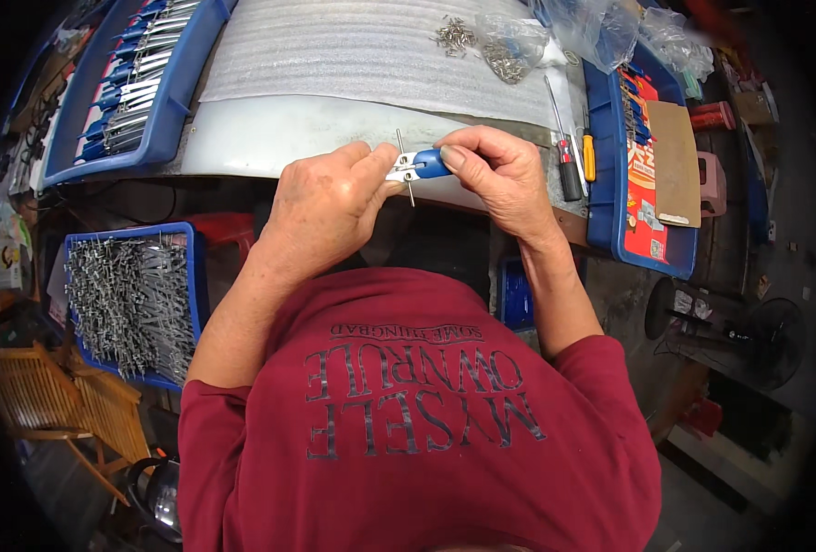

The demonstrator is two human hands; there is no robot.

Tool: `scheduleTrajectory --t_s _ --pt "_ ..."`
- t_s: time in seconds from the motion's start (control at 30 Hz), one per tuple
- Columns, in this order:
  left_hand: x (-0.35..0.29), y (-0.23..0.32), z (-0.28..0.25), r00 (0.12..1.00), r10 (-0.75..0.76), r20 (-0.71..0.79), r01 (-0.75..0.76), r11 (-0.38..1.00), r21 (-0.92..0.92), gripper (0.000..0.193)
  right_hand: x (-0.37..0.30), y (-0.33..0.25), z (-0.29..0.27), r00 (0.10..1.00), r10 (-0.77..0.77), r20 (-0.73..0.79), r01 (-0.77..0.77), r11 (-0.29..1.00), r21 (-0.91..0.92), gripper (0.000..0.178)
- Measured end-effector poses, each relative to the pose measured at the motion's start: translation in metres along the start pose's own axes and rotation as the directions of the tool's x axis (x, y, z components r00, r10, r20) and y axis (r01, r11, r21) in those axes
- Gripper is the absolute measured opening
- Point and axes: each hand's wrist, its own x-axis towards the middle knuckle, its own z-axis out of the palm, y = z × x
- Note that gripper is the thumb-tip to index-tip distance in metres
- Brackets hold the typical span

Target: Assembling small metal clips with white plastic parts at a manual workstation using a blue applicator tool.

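Over the near edge of the table, both my hands hold one small metal part with a blue plastic end. A thin metal rod crosses it and sticks out on both sides. My left hand is closed round the metal end, which is mostly hidden by the fingers. Between thumb and forefinger, my right hand pinches the blue end. The white table top shows just beyond the hands, with a foam sheet farther back.
Blue trays with blue-and-metal parts stand at left and right. A blue crate of metal pieces is lower left. Small metal pins, a bag of pins, a black-handled screwdriver and a yellow-handled screwdriver lie right.
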Motion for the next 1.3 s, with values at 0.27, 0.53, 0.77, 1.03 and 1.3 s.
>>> scheduleTrajectory --t_s 0.27,0.53,0.77,1.03,1.3 --pt "-0.005 -0.001 0.004 1.0 -0.018 -0.002 0.018 0.999 0.046 0.023 -0.003 0.005 0.004 0.988 0.148 -0.039 -0.146 0.988 0.056 0.016" --pt "0.0 -0.008 -0.001 1.0 0.002 0.014 -0.001 0.998 -0.055 0.022 0.006 0.0 -0.007 0.981 0.149 0.128 -0.159 0.985 0.07 0.017" --pt "0.001 -0.008 -0.003 0.998 0.053 -0.039 -0.048 0.992 0.121 0.018 0.007 0.007 0.004 0.995 0.1 -0.015 -0.1 0.995 0.015 0.016" --pt "0.008 -0.017 -0.006 0.999 0.038 0.029 -0.039 0.999 0.028 0.021 0.012 0.009 -0.003 0.978 0.192 0.084 -0.206 0.953 0.223 0.012" --pt "0.016 -0.021 -0.003 0.997 0.067 0.042 -0.071 0.992 0.107 0.021 0.019 0.017 0.001 0.986 0.163 0.035 -0.166 0.958 0.234 0.015"
